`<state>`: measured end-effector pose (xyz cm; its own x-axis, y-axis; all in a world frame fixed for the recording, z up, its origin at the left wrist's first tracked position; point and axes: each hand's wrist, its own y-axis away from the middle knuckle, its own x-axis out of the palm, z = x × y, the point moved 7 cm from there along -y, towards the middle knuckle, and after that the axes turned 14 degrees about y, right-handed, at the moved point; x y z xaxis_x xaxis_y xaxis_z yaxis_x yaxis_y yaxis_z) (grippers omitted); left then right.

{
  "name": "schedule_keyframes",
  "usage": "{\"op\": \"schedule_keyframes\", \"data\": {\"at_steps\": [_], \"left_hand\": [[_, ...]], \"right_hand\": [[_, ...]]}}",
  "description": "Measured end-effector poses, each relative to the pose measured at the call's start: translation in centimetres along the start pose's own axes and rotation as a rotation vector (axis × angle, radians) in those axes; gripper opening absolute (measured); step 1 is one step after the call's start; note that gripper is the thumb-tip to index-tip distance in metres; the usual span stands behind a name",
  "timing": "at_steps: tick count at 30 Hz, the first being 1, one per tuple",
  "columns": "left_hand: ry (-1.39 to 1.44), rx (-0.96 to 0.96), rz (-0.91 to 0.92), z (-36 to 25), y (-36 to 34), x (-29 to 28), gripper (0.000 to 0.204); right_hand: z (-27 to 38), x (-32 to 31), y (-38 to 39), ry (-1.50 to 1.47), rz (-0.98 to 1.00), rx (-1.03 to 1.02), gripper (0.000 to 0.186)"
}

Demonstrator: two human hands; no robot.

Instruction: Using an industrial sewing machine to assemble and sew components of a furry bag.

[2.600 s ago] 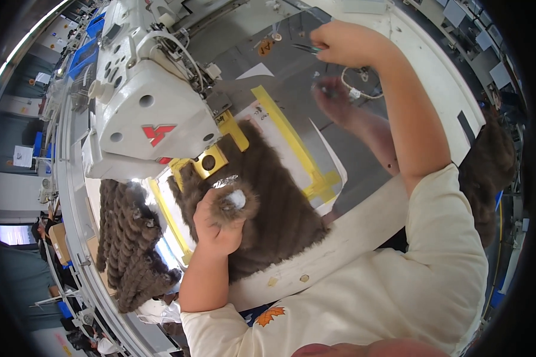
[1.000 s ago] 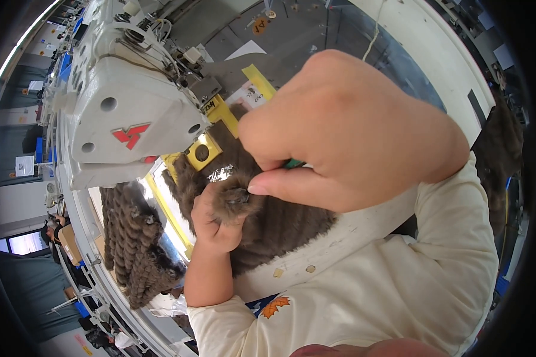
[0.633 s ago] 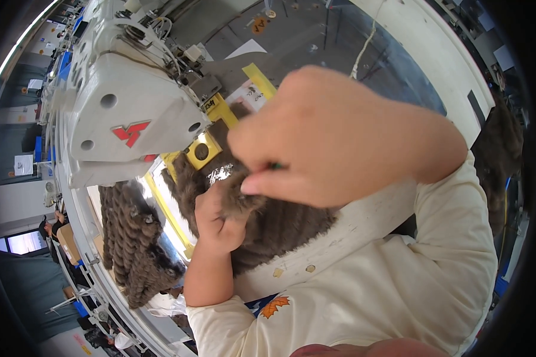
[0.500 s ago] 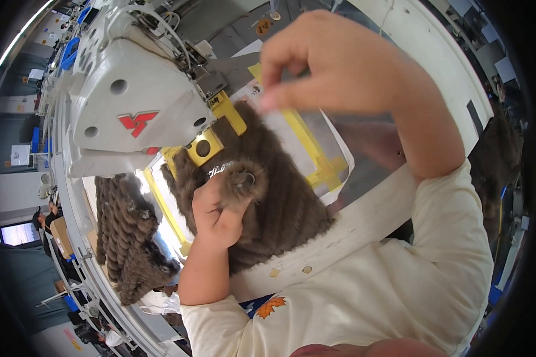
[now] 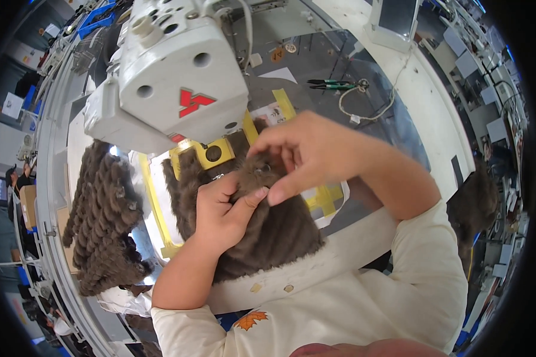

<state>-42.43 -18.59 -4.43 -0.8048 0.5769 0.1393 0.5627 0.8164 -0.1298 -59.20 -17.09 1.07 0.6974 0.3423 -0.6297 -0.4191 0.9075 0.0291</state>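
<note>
A brown fur piece (image 5: 280, 237) lies in ribbed rows on the bed of a white sewing machine (image 5: 161, 89). My left hand (image 5: 223, 211) is closed on a gathered, raised fold of this fur, its thumb along the near side. Over the same fold my right hand (image 5: 307, 157) reaches in from the right, thumb on one side and bent fingers on the other, touching the fur. Between the hands a small shiny, curved edge shows in the fold; its kind is too small to make out. A yellow guide plate (image 5: 219, 153) sits under the machine head, against the fur's far side.
Another ribbed brown fur piece (image 5: 104, 220) hangs left of the machine. Green-handled snips (image 5: 333, 84) with a cord (image 5: 375, 116) lie at the back right. Yellow tape (image 5: 324, 201) edges the white sheet. More brown fur (image 5: 473, 205) is at the far right.
My right hand has come down and nearer, from above the work to the raised fur fold. My left hand keeps its hold. The view has shifted, bringing the snips into sight.
</note>
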Motion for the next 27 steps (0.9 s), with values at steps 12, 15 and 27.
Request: {"op": "schedule_keyframes", "data": {"at_steps": [12, 15, 27], "left_hand": [[-0.817, -0.121, 0.232, -0.5, -0.5, 0.1, 0.030], [-0.962, 0.000, 0.291, -0.8, -0.4, -0.1, 0.044], [-1.294, 0.319, 0.237, 0.0, -1.2, 0.1, 0.043]], "right_hand": [[-7.2, 1.8, -3.5, -0.007, -0.041, 0.396, 0.020], [-6.1, 2.0, -5.8, 0.522, -0.117, 0.113, 0.025], [-8.1, 1.6, -8.5, 0.490, -0.344, 0.069, 0.040]]}}
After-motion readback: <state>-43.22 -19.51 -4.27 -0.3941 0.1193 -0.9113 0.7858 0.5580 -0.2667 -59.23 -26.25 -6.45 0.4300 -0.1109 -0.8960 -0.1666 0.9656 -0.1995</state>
